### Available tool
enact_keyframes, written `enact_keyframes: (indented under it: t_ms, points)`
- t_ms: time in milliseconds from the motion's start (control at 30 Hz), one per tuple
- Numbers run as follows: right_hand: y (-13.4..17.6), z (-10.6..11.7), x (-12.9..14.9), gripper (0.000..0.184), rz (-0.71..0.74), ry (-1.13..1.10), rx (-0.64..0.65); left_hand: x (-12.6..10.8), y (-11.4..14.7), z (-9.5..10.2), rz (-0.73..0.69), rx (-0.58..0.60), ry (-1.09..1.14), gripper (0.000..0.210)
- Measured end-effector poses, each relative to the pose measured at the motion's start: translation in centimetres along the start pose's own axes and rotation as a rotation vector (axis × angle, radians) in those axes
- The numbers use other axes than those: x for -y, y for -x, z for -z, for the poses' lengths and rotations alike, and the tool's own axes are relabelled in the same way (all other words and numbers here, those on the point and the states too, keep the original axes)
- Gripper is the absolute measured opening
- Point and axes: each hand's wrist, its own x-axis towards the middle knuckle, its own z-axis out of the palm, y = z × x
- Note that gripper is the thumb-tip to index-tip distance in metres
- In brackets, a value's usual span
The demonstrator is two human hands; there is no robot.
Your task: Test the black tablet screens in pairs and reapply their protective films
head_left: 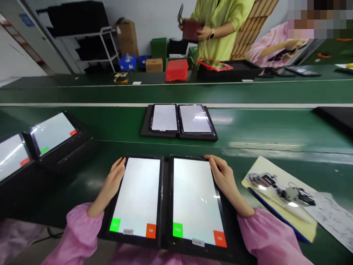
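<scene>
Two tablets lie side by side on a black tray in front of me. Both the left tablet and the right tablet show a white screen with a green box at lower left and a red "Fail" box at lower right. My left hand is closed on the outer left edge, thumb beside the left tablet's frame. At the opposite edge my right hand grips near the upper right corner, its thumb against the right tablet's frame. The fingertips under the edges are partly hidden.
Another pair of tablets sits on a black tray on the green belt ahead. More lit tablets stand at left. Right of me, metal counters lie on a yellow folder. Across the belt, a person in yellow holds a dark red case.
</scene>
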Motion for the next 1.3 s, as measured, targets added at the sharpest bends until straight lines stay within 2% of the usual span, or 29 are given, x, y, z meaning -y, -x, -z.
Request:
enact_keyframes:
  t_ms: [67, 133, 200, 267, 300, 367, 433, 567, 800, 933, 1033, 1100, 1200, 1300]
  points:
    - [0.1, 0.3, 0.4, 0.05, 0.014, 0.001, 0.024, 0.1, 0.8, 0.8, 0.007, 0.036, 0.001, 0.073]
    - [0.2, 0.6, 0.6, 0.049, 0.019, -0.002, 0.044, 0.9, 2.8, 2.1, -0.023, 0.114, -0.016, 0.084]
    - [0.4, 0.6, 0.6, 0.049, 0.019, -0.008, 0.063, 2.2, 6.0, 3.4, -0.082, 0.217, -0.071, 0.106]
    - [0.4, 0.5, 0.6, 0.049, 0.015, -0.014, 0.085, 3.7, 9.7, 4.5, -0.12, 0.273, -0.163, 0.132]
    - [0.3, 0.4, 0.6, 0.049, 0.013, -0.017, 0.098, 4.4, 11.3, 4.9, -0.119, 0.256, -0.208, 0.14]
    - [0.1, 0.1, 0.7, 0.049, 0.01, -0.021, 0.123, 5.3, 13.8, 5.3, -0.073, 0.223, -0.279, 0.142]
    - [-0.3, -0.2, 0.8, 0.05, 0.014, -0.02, 0.142, 5.8, 15.0, 5.3, -0.017, 0.208, -0.299, 0.139]
    - [-0.9, -0.4, 1.3, 0.047, 0.039, -0.01, 0.166, 5.7, 14.5, 5.0, 0.025, 0.178, -0.259, 0.141]
    - [-2.1, -1.0, 1.3, 0.038, 0.069, 0.01, 0.135, 4.2, 11.6, 4.4, -0.015, 0.142, -0.259, 0.14]
    - [-3.0, -1.2, 1.1, 0.028, 0.089, 0.024, 0.044, 3.2, 10.0, 5.0, -0.021, 0.193, -0.322, 0.134]
    - [-3.1, -0.7, 2.0, 0.024, 0.153, 0.061, 0.014, 1.5, 9.6, 5.7, -0.031, 0.265, -0.463, 0.134]
    - [-2.1, 0.1, 3.4, 0.023, 0.209, 0.088, 0.047, -0.3, 9.5, 5.5, -0.142, 0.242, -0.537, 0.119]
    - [1.4, 2.0, 6.9, 0.018, 0.302, 0.089, 0.192, -3.8, 9.7, 3.4, -0.505, 0.14, -0.57, 0.08]
    - [6.5, 4.0, 10.9, 0.014, 0.444, -0.015, 0.451, -7.2, 10.2, -0.3, -0.909, 0.23, -0.613, 0.062]
